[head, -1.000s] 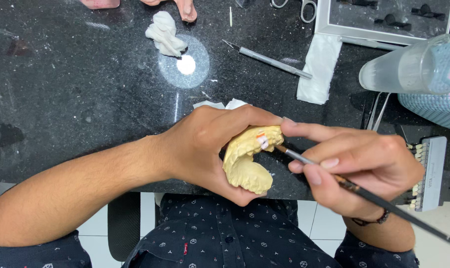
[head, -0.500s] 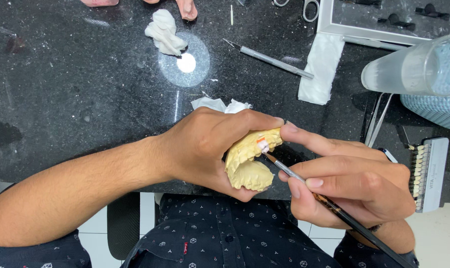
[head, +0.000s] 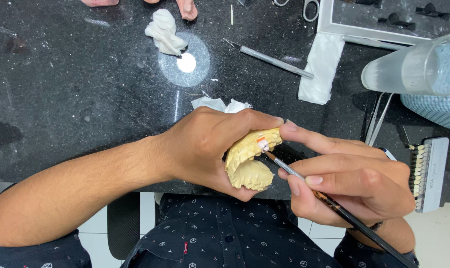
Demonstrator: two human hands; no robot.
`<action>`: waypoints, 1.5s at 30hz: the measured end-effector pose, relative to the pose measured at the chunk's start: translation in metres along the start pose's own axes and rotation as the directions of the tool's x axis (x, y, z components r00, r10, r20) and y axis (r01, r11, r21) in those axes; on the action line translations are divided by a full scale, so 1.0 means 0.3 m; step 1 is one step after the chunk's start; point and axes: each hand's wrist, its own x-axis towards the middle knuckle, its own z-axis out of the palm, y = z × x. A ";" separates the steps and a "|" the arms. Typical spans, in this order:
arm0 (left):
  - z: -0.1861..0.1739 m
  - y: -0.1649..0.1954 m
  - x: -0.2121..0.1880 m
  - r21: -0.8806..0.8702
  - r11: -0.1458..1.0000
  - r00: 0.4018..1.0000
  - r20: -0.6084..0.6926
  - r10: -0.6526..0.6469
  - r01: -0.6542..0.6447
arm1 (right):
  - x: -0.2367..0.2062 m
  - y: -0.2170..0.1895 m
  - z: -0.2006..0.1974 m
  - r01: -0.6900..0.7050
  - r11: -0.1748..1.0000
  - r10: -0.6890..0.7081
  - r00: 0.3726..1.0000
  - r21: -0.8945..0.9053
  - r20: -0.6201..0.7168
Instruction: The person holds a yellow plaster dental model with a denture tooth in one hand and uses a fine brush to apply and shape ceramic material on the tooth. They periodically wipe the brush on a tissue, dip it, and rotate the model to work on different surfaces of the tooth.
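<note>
The left hand (head: 205,144) is wrapped around a yellow dental cast (head: 247,164), held just over the near edge of the black worktop (head: 61,89). The right hand (head: 354,183) pinches one thin brush (head: 304,178), its tip touching a small white and orange tooth on the cast (the index finger rests against the cast's upper rim). At 12 o'clock from the cast lies crumpled tissue (head: 220,105), partly hidden by the left knuckles. Farther, at 11 o'clock, sit one white putty lump (head: 164,32) and one round white spot (head: 186,63). At 1 o'clock lie one metal instrument (head: 269,58) and one folded white pad (head: 321,69). At 2 o'clock a clear plastic bottle (head: 413,67) lies tipped; at 3 o'clock, one tooth shade guide (head: 428,173). Scissors (head: 304,5) show at the top edge
</note>
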 end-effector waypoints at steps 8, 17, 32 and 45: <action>-0.002 0.002 0.001 -0.003 1.000 1.000 -0.004 0.001 -0.001 | -0.003 0.000 0.000 -0.003 1.000 0.003 1.000 -0.012 -0.001; -0.003 0.003 0.003 -0.003 1.000 1.000 -0.004 -0.002 0.002 | -0.002 0.002 0.001 -0.001 1.000 0.001 1.000 -0.012 -0.008; -0.003 0.002 0.001 -0.008 1.000 1.000 -0.004 0.000 0.000 | -0.007 -0.009 -0.003 -0.053 0.999 0.053 0.999 -0.004 -0.002; -0.004 0.006 0.002 0.010 1.000 1.000 0.001 -0.005 0.005 | -0.010 -0.006 -0.005 -0.101 0.988 0.104 0.994 0.120 -0.023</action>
